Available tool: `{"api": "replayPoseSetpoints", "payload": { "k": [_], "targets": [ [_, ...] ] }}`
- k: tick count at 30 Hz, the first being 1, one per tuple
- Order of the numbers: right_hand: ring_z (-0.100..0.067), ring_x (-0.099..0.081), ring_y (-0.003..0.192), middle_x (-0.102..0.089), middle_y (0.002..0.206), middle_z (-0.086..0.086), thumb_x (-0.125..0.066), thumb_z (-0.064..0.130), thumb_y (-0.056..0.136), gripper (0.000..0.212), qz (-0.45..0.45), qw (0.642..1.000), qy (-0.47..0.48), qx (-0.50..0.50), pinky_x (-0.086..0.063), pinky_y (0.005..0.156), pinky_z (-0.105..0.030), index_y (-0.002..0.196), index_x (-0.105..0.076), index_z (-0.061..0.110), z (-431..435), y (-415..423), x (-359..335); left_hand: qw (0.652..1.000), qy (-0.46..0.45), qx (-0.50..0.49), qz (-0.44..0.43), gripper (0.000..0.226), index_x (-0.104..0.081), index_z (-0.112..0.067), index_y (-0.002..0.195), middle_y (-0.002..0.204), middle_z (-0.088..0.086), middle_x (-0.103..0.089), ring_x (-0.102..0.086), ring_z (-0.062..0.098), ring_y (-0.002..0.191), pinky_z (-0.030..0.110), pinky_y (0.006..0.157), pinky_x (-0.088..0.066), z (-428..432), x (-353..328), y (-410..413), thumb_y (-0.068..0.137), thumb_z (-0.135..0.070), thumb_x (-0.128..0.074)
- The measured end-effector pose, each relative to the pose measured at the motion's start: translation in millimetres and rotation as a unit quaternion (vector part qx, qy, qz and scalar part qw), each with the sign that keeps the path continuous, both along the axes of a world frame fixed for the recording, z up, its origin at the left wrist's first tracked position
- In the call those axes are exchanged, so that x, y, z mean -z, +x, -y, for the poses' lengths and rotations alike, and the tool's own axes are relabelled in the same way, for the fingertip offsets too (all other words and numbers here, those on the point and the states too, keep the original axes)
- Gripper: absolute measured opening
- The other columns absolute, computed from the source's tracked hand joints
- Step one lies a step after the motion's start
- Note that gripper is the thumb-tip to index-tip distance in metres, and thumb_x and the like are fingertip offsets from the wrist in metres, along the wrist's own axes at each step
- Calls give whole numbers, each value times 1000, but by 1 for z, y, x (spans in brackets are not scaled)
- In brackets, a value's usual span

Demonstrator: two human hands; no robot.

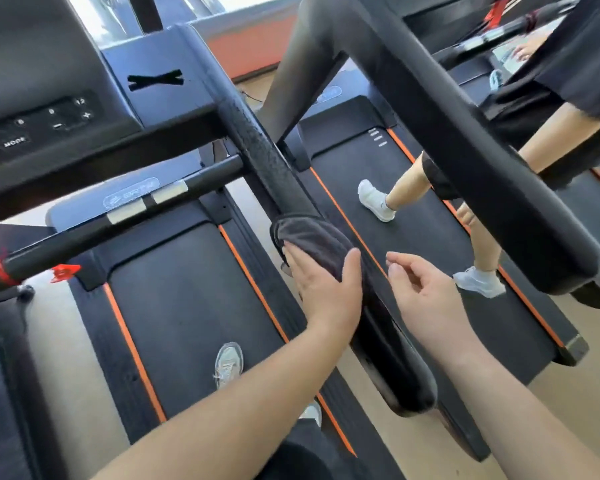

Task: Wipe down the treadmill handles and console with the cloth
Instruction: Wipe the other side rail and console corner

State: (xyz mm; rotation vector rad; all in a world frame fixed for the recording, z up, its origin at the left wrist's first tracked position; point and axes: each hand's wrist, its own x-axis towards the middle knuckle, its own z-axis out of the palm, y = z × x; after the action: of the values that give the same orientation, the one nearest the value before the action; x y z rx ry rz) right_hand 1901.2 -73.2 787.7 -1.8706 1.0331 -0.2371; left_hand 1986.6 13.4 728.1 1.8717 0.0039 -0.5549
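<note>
Head view shows my left hand (326, 289) wrapped round the cloth (312, 237), thumb over the top and fingers down the near side, pressing it onto the handle (267, 161). My right hand (426, 292) hovers just beside the handle, fingers loosely curled, holding nothing. I judge the cloth to be soft, light and limp, best held as a sleeve round the bar. The handle looks rigid and textured. Its long axis runs from the console (39, 123) at upper left down toward me, free end nearest.
</note>
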Motion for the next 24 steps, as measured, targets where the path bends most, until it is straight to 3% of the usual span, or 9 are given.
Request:
{"api": "replayPoseSetpoints", "payload": {
  "k": [4,8,11,14,16,18,20,22,24],
  "targets": [
    [12,-62,94,-70,103,22,-57,22,101,24,-27,999,7,35,-43,79,-1,121,-70,26,-1,-36,5,997,30,52,-53,123,21,-14,158,169,-2,17,13,9,155,20,117,8,-4,7,-25,88,-56,-70],
    [16,-60,93,-71,106,20,-57,22,101,25,-45,997,17,63,-38,74,5,121,-71,27,-4,-74,7,996,27,-21,-81,122,8,-18,161,168,1,-9,-16,19,154,31,121,-14,10,-3,41,82,-58,-75],
    [16,-59,90,-71,104,20,-56,22,101,25,-46,996,30,76,-37,73,5,121,-71,27,-8,-91,8,995,-2,-68,-73,110,1,-22,162,168,-1,-16,-27,17,149,26,112,-19,14,-7,48,87,-58,-70],
    [17,-59,88,-70,101,21,-55,22,101,24,-31,995,38,86,-38,71,5,119,-70,28,-14,-103,9,997,12,-65,31,102,0,-11,162,170,5,-9,-13,18,155,27,123,-7,11,-1,-8,94,-51,-65],
    [11,-61,88,-71,100,16,-55,22,102,23,-21,995,26,89,-42,75,0,118,-70,26,-17,-108,11,997,44,-20,59,106,6,-2,159,170,16,3,0,26,157,36,128,-2,7,5,-77,95,-53,-61],
    [4,-65,94,-72,101,12,-55,23,101,22,-12,996,24,91,-51,90,-15,117,-71,26,-21,-113,15,992,78,77,61,115,20,0,155,167,20,17,10,29,157,45,128,-4,-5,8,-141,92,-73,-42],
    [-7,-68,92,-73,98,8,-55,25,101,23,-5,995,34,92,-55,94,-32,117,-71,28,-23,-116,17,969,133,191,84,118,41,-11,147,162,19,32,20,31,155,45,128,-1,-20,17,-173,83,-82,-28],
    [-2,-66,89,-73,96,10,-55,24,101,23,3,995,31,92,-53,89,-22,117,-71,25,-23,-117,15,945,177,249,113,117,47,-19,142,158,21,38,22,35,153,46,127,4,-27,21,-161,78,-80,-30],
    [9,-63,91,-72,98,15,-56,21,101,23,13,995,20,94,-45,80,-4,118,-72,22,-21,-118,11,922,241,255,163,122,37,-11,149,157,27,36,21,42,152,51,126,5,-24,12,-123,84,-81,-39]
  ]
}}
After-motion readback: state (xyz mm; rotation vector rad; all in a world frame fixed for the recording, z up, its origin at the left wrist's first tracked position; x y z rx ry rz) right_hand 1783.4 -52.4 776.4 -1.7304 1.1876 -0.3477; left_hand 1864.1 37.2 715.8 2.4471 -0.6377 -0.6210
